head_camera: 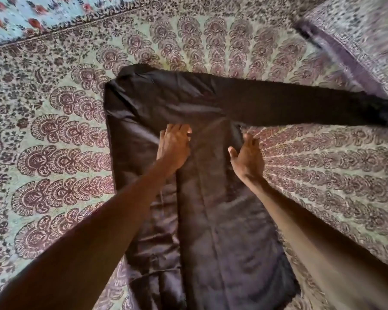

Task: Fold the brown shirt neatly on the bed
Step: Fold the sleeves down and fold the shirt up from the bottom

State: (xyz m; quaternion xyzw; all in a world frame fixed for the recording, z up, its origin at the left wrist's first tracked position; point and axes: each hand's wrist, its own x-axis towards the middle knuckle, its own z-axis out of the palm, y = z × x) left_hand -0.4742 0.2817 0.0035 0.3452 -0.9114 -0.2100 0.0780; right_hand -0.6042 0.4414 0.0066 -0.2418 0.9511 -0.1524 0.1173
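Across the paisley-printed bed (54, 142) the long, glossy dark-brown shirt (222, 231) lies flat, its right sleeve (300, 106) outstretched, the left hand (174, 145) pressing it flat-fingered and the right hand (245, 161) open and empty at its edge, so folding that sleeve inward seems next.

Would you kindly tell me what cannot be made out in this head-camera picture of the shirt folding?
- Head view: the brown shirt has its lower hem partly cut off by the bottom edge.
- Head view: the cuff is motion-blurred where it reaches the purple-edged fabric.
- Head view: the right hand has fingertips that merge with the dark cloth, so a pinch cannot be told.
- Head view: the second sleeve is not visible; folded cloth may cover it.
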